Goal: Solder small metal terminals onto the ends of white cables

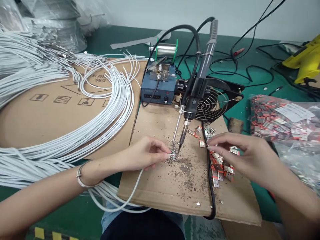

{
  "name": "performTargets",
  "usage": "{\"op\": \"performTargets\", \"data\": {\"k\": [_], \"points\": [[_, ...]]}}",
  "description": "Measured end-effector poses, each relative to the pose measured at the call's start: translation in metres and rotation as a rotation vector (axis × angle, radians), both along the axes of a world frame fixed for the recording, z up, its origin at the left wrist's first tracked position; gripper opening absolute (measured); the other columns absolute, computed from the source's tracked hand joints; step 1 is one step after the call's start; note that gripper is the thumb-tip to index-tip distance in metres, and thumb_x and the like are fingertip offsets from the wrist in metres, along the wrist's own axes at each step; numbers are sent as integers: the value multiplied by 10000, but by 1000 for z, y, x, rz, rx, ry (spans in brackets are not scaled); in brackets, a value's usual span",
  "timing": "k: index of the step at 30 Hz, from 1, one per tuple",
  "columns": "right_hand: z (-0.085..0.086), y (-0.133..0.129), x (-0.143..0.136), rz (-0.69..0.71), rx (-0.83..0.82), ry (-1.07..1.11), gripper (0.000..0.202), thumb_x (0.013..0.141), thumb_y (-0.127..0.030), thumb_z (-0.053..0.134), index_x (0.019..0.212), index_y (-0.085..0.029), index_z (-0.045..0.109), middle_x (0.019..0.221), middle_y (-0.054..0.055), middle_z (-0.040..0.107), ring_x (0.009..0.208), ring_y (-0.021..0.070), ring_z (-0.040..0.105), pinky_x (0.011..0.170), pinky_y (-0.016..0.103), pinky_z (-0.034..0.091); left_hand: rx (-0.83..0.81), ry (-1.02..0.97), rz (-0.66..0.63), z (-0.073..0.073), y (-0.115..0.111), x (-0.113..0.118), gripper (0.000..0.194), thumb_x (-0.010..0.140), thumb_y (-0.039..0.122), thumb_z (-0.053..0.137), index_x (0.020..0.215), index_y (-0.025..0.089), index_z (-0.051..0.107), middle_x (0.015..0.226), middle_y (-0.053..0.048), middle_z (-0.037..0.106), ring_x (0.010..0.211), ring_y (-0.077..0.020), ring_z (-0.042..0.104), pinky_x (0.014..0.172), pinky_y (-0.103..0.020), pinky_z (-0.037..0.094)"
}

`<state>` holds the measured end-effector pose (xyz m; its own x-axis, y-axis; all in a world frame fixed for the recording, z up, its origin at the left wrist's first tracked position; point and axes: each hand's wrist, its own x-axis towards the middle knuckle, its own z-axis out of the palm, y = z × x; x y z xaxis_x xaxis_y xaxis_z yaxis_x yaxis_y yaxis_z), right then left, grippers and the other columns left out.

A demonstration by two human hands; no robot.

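Observation:
My left hand (152, 155) pinches the end of a white cable (136, 188), its tip beside the pile of solder bits under the iron. The soldering iron (191, 106) hangs tip down in a holder, with a thin metal feed tube (177, 128) next to it. My right hand (232, 150) is over the loose USB connectors (217, 163) with orange parts, thumb and forefinger brought together near the black cord (210, 180). Whatever lies between those fingertips is too small to make out.
Bundled white cables (107, 123) cover the left side. Behind the cardboard (157, 196) stand a blue control box (158, 85), a solder spool (166, 50) and a black fan (215, 100). A bag of connectors (280, 116) lies right, a yellow tool (303, 61) behind it.

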<state>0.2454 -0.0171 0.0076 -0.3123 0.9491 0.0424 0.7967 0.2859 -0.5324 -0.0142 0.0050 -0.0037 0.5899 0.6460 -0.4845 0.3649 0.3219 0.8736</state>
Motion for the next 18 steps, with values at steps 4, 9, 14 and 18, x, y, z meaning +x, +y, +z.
{"op": "performTargets", "data": {"k": [4, 9, 14, 18], "points": [[-8, -15, -31, 2, -312, 340, 167, 824, -335, 590, 747, -207, 663, 668, 26, 667, 577, 141, 595, 498, 245, 459, 5, -74, 19, -2, -2, 1, 147, 811, 254, 588, 799, 109, 612, 514, 69, 496, 391, -48, 471, 384, -159, 401], [-20, -12, -58, -173, -724, 773, 159, 689, -296, 727, 726, -167, 640, 630, 30, 674, 577, 139, 650, 551, 236, 556, -41, -104, 33, -3, -4, 3, 127, 802, 226, 595, 802, 104, 630, 560, 51, 535, 441, -56, 513, 417, -164, 439], [-25, -7, -62, -312, -858, 968, 247, 615, -326, 806, 705, -163, 643, 646, 28, 697, 600, 138, 683, 580, 217, 592, -82, -55, 71, -1, -3, 7, 105, 789, 201, 602, 823, 106, 633, 556, 55, 554, 412, -49, 488, 382, -154, 404], [-27, -8, -63, -323, -869, 1033, 227, 626, -328, 808, 704, -162, 674, 674, 44, 720, 619, 141, 693, 586, 206, 598, -65, -41, 85, 0, -4, 9, 87, 787, 186, 603, 791, 107, 641, 540, 58, 549, 415, -45, 484, 386, -151, 391]]}}
